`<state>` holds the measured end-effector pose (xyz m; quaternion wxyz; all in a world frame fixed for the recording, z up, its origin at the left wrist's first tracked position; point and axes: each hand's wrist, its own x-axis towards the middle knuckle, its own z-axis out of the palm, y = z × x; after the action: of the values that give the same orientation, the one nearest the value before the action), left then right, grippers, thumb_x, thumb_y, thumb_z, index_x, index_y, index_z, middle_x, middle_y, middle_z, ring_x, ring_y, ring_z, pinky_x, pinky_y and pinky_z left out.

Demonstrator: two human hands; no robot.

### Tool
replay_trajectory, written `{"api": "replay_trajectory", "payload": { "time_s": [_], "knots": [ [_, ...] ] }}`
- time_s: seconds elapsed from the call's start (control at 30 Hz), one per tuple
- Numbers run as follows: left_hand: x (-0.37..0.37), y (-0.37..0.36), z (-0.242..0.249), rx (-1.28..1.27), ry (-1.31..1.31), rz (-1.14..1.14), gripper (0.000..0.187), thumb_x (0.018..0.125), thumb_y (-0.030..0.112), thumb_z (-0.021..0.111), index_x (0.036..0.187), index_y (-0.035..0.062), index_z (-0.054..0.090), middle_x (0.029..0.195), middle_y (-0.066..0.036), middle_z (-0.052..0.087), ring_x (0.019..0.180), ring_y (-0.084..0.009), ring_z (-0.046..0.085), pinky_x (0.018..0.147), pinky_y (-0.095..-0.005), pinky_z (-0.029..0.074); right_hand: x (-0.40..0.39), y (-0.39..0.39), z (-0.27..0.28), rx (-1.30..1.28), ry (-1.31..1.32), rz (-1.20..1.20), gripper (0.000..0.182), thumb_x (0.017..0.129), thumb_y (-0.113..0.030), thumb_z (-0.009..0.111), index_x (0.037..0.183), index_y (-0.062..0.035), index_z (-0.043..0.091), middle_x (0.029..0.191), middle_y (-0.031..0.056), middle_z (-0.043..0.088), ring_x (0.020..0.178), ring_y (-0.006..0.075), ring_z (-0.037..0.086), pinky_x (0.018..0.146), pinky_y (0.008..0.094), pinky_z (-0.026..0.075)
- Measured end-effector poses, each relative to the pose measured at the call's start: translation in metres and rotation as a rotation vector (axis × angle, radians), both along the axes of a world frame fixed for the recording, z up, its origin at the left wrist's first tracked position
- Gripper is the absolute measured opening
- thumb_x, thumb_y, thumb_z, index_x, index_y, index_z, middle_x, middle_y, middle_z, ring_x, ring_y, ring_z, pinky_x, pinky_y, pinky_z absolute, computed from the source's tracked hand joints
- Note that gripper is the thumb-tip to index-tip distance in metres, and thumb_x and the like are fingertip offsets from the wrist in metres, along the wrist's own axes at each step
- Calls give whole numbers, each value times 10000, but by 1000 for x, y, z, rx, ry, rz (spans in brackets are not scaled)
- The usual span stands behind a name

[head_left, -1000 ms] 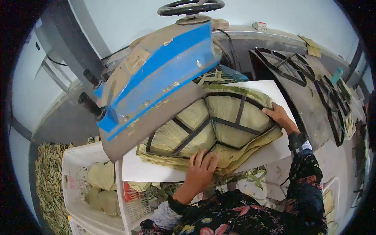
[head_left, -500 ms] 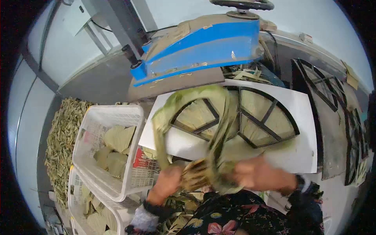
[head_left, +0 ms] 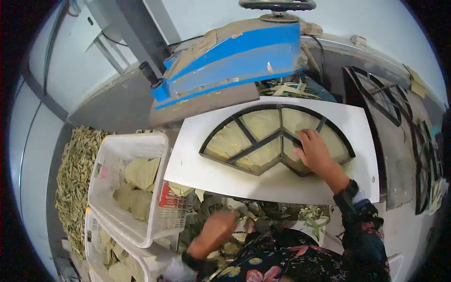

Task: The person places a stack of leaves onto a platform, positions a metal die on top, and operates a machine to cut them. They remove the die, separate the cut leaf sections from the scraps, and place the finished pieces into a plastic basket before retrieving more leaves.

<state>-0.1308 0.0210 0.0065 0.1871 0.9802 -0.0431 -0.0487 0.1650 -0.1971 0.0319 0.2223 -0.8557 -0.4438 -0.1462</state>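
Note:
A fan-shaped black cutting die [head_left: 281,123], divided by several bars, lies on a white board [head_left: 188,160]. Pale green cut leaf pieces [head_left: 265,124] fill its compartments. My right hand [head_left: 315,152] is over the die's right half, its thumb and fingers closed around an inner bar near the middle. Down and to the left, my left hand [head_left: 217,230] is smeared by motion above the leaf scraps [head_left: 249,211] in front of the board. Its fingers are too blurred to read.
A blue press arm [head_left: 235,61] with a black handwheel [head_left: 277,4] stands behind the board. White plastic baskets [head_left: 159,188] holding cut leaf pieces are stacked at left, beside a heap of leaf scraps [head_left: 80,183]. More black dies [head_left: 376,94] lean at right.
The ring of leaf trimmings that both hands held is off the die and out of them. My right hand has moved up onto the die; my left has shifted slightly right and down.

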Motion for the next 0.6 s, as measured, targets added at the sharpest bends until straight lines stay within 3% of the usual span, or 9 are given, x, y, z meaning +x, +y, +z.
{"api": "replay_trajectory", "payload": {
  "time_s": [0.03, 0.07, 0.1, 0.17, 0.27, 0.33, 0.43, 0.6],
  "knots": [
    [41, -1, 17, 42, -410, 32, 355, 781, 136, 573, 1114, 24, 523, 820, -159, 580, 782, -336, 564, 716, -431, 451, 6, 2, -2, -43, -72, -71, 404, 759, -258, 644, 1048, -2, 523, 964, 176, 559, 932, 319, 538, 830, 426, 402],
    [79, -2, 49, 55, -390, 36, 457, 750, 88, 600, 1184, 11, 479, 942, -175, 571, 868, -347, 551, 774, -433, 451, 9, 4, -3, -40, -79, -93, 404, 759, -258, 644, 1048, -2, 523, 964, 176, 559, 932, 319, 538, 830, 426, 402],
    [118, 0, 62, 120, -563, -19, 478, 752, 83, 586, 1207, 13, 458, 1014, -173, 556, 974, -330, 530, 857, -411, 430, 10, 8, -3, -184, -129, -94, 366, 773, -253, 620, 1035, -16, 523, 928, 157, 575, 900, 304, 552, 820, 419, 399],
    [174, 13, 59, 321, -614, -150, 490, 766, 72, 546, 1239, 18, 434, 1079, -165, 541, 1059, -312, 499, 941, -394, 386, 15, 14, -8, -334, -180, -112, 328, 787, -248, 596, 1022, -30, 523, 891, 138, 590, 868, 289, 566, 809, 412, 396],
    [212, 22, 37, 369, -418, -323, 497, 774, 43, 493, 1264, 16, 414, 1087, -153, 541, 1080, -314, 488, 971, -395, 365, 23, 16, -15, -484, -69, -136, 227, 820, -203, 526, 989, -51, 525, 816, 93, 614, 790, 260, 600, 810, 401, 389],
    [211, 21, 39, 376, -428, -363, 520, 778, 17, 459, 1293, 70, 411, 1074, -145, 545, 1075, -311, 496, 966, -409, 370, 20, 13, -18, -464, -199, -72, 198, 840, -156, 465, 998, -50, 521, 730, 66, 621, 676, 255, 617, 766, 416, 406],
    [200, 24, 41, 542, -431, -488, 460, 777, 134, 563, 1222, 242, 515, 952, -85, 562, 960, -258, 544, 927, -424, 382, -4, 7, -24, -478, -225, -89, 208, 839, -145, 455, 1010, -40, 510, 675, 63, 621, 634, 259, 624, 702, 428, 430],
    [180, 16, 60, 473, -329, -606, 384, 778, 120, 515, 1134, 250, 575, 958, -83, 553, 925, -215, 560, 966, -481, 319, -35, 1, -22, -455, -123, -25, 172, 835, -151, 464, 957, -33, 492, 577, 56, 600, 516, 256, 604, 555, 402, 454]
  ]
}}
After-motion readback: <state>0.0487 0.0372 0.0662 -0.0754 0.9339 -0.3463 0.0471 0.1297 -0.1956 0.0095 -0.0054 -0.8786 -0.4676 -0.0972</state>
